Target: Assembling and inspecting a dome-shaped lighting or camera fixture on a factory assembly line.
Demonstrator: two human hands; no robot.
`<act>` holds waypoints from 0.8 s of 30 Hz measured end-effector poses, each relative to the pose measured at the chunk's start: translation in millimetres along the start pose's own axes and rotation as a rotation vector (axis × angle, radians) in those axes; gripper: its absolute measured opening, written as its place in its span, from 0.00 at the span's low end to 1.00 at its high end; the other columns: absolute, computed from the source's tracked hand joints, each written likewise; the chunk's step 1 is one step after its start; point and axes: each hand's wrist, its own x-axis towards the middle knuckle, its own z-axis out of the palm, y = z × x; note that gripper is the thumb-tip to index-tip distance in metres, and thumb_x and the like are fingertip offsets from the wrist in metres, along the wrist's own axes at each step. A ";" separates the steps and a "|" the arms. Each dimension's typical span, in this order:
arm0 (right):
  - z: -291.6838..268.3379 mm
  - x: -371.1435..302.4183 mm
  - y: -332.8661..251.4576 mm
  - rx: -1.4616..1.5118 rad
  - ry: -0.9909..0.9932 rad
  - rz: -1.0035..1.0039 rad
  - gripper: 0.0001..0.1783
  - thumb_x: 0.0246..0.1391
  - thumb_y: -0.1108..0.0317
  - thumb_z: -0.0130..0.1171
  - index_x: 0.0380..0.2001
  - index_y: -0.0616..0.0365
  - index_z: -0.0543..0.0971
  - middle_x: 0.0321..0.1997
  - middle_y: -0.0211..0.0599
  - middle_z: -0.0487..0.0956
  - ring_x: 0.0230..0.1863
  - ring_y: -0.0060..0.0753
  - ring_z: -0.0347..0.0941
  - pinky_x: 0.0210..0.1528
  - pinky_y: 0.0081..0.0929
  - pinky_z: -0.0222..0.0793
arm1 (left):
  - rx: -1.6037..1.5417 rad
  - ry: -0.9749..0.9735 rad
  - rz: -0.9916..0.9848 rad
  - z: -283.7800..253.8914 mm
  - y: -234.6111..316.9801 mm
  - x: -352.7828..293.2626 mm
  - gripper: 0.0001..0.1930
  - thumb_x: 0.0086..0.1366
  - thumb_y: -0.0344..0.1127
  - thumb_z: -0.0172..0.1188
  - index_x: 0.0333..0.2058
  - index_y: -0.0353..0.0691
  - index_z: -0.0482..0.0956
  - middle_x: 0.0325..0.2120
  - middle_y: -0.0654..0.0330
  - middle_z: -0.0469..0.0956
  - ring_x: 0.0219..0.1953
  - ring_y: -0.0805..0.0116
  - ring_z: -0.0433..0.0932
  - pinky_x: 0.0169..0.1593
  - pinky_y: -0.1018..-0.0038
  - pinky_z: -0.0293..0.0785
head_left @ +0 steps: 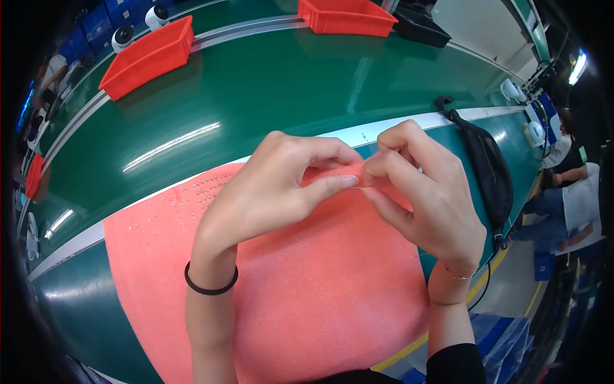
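A large coral-pink cloth (332,288) lies over the near bench and hangs toward me, with rows of small shiny studs on its far left part. My left hand (275,182) pinches a raised fold of the cloth's far edge between thumb and fingers. Close beside it, my right hand (428,185) is closed too, its thumb and fingertips at the same fold. A thin pale strand or edge shows between the two hands; whether the right fingers hold a needle or anything else small cannot be made out. The cloth under the left wrist is hidden.
Beyond a pale metal rail runs a green conveyor belt (268,96). Red bins (150,57) and a black tray (422,29) stand along its far side. A black waist bag (483,160) lies at the right. Other people (579,198) are farther right.
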 end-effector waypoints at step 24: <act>-8.4 -2.6 -7.5 0.060 0.066 0.156 0.11 0.28 0.87 0.59 0.20 0.64 0.72 0.34 0.35 0.69 0.22 0.21 0.73 0.22 0.16 0.66 | 0.079 0.061 0.110 8.2 0.5 1.1 0.11 0.53 0.26 0.58 0.37 0.32 0.79 0.24 0.47 0.78 0.24 0.56 0.77 0.29 0.72 0.71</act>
